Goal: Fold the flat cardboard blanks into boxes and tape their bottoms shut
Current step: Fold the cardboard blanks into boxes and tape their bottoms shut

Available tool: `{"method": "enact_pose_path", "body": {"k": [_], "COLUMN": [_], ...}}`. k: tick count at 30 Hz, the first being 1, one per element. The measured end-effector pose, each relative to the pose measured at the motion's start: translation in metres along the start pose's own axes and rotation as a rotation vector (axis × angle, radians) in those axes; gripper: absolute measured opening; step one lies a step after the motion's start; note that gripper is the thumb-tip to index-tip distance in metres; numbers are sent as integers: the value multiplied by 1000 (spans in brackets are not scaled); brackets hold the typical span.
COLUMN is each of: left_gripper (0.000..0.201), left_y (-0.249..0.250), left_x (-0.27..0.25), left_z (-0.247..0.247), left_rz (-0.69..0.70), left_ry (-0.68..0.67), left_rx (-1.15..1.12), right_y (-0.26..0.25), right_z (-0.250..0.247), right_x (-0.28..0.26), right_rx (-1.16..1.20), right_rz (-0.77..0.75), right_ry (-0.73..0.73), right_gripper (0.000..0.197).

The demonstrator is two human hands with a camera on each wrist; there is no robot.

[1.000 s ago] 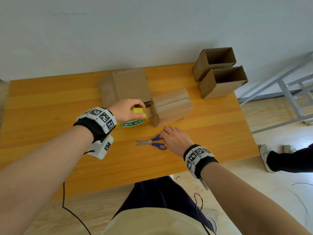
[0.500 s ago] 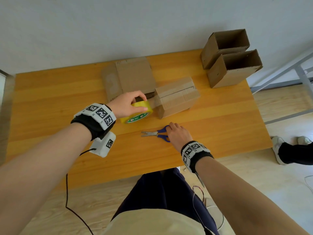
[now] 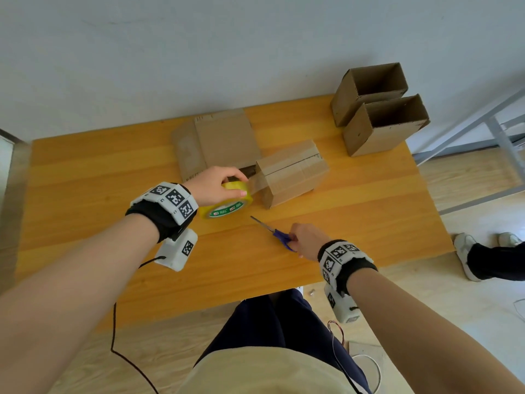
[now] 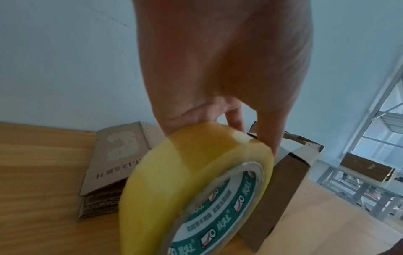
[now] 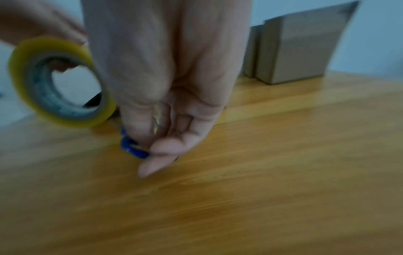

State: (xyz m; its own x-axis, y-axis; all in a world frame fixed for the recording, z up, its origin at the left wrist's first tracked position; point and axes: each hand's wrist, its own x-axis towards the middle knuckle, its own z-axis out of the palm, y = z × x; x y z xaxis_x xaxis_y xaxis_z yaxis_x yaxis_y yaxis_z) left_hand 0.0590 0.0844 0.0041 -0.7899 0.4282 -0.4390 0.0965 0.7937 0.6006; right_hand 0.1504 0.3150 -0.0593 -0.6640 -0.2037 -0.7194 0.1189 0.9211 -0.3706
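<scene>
Two finished open brown cardboard boxes (image 3: 380, 109) stand at the table's far right corner. A third brown cardboard box (image 3: 292, 173), bottom up, is being taped: left hand (image 3: 211, 186) grips the yellow tape roll (image 3: 227, 204), right hand (image 3: 305, 240) pinches blue-handled scissors (image 3: 277, 233). Flat blanks (image 3: 218, 143) remain.

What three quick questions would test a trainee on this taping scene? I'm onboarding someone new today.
1. True or false: the left hand grips the tape roll.
2. What does the right hand hold? A) scissors B) a flat blank C) nothing
3. How many open boxes stand at the table's far right corner?

Key: 1 true; 2 A; 3 two.
</scene>
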Motion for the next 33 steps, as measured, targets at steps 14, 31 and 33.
{"method": "enact_pose_path", "body": {"k": [14,31,33], "left_gripper": [35,38,39], "left_y": [4,9,9], "left_x": [3,-6,-6], "left_z": [4,2,0], "left_rz": [-58,-54,-53], "left_ry": [63,76,73], "left_rx": [-22,-34,-32], "right_y": [0,-28,-30], "right_z": [-26,-31,-32], "right_x": [-37,-27,-26], "right_rx": [1001,1112,1113], "right_rz": [-15,15,13], "right_ry": [-232,-157,-145], "right_gripper": [39,43,46]}}
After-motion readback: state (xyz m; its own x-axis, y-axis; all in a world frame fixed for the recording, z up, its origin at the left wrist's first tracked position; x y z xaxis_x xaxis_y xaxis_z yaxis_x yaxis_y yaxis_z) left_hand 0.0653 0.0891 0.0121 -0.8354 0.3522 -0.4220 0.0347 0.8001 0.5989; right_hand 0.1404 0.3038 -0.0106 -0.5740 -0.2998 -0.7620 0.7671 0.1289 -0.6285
